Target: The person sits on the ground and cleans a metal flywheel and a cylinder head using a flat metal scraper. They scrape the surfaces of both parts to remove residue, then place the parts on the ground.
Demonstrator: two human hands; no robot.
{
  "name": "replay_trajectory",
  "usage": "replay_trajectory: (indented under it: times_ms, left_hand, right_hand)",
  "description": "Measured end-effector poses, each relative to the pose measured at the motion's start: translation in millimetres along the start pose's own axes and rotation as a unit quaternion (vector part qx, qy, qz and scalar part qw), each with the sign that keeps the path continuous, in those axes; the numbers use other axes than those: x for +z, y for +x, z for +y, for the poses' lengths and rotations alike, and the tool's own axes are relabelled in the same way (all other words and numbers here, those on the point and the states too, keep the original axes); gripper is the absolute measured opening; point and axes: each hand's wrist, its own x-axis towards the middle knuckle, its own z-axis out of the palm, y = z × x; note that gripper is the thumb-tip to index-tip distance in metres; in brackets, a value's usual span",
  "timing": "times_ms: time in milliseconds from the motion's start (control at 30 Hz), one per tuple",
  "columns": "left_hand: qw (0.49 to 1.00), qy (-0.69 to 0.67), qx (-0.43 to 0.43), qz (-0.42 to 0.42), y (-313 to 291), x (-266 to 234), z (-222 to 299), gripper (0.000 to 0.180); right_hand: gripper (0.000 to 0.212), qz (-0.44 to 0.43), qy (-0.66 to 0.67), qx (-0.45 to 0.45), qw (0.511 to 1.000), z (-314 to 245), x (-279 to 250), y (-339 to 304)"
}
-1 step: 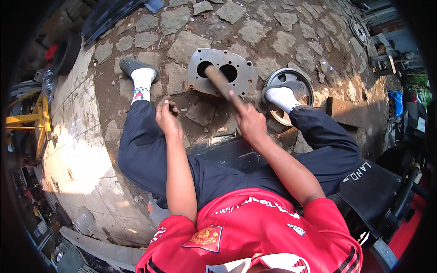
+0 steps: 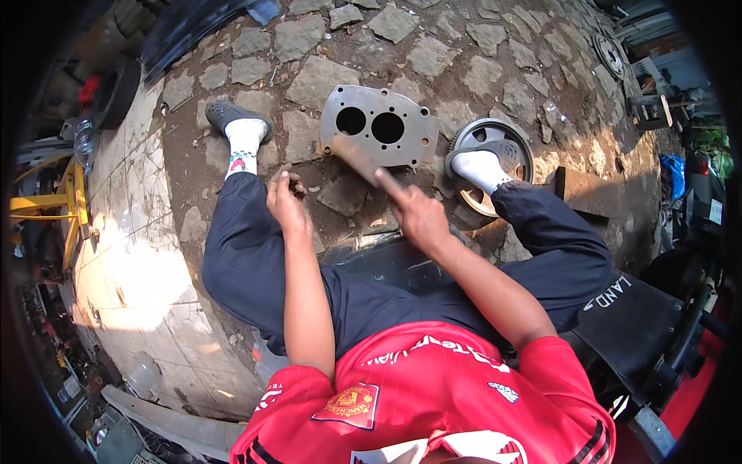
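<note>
My right hand point(image 2: 423, 220) is closed round the narrow end of a long brown wire brush with a wooden handle point(image 2: 357, 160). The brush's wide end is blurred and overlaps the lower left edge of a grey metal plate point(image 2: 369, 122); whether it touches cannot be told. The plate lies on the stone ground with two large round holes and several small bolt holes. My left hand point(image 2: 287, 205) hangs just left of the brush, its fingers loosely curled and apart, with nothing visible in it.
A toothed flywheel point(image 2: 525, 155) lies right of the plate, partly under my right foot point(image 2: 479, 166). A wooden block point(image 2: 583, 192) stands farther right. Below my hands is a dark flat panel point(image 2: 386, 259). Yellow metal frame point(image 2: 69, 203) and a tyre point(image 2: 116, 93) are at left.
The brush has swung down and left, from over the plate's holes to its lower left edge. My right hand has shifted slightly left; my left hand has barely moved.
</note>
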Motion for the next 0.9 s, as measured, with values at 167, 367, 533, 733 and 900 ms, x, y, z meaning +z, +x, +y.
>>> replay_trajectory:
  times_ms: [167, 367, 533, 733, 900]
  left_hand:
    - [0.999, 0.035, 0.025, 0.004, 4.7, -3.9, 1.0, 0.018]
    - [1.000, 0.014, 0.000, 0.006, 11.8, -8.8, -0.6, 0.019]
    - [0.999, 0.038, 0.032, -0.018, 16.7, 2.8, -7.2, 0.018]
    - [1.000, -0.002, 0.007, 0.025, 11.4, -12.3, 3.1, 0.019]
    - [1.000, -0.011, -0.003, 0.021, 9.0, -9.6, 3.8, 0.018]
  right_hand:
    - [0.077, -0.021, 0.066, 0.020, 0.997, -33.3, 0.4, -8.6]
    - [0.074, 0.114, 0.045, 0.079, 0.989, -34.8, -10.1, 15.7]
    - [0.075, -0.102, -0.044, -0.050, 0.993, -29.0, 14.4, 8.0]
    - [0.068, 0.051, 0.096, -0.026, 0.994, -27.0, 0.3, 13.3]
    - [0.076, 0.035, 0.041, 0.092, 0.994, -43.5, -2.1, 45.6]
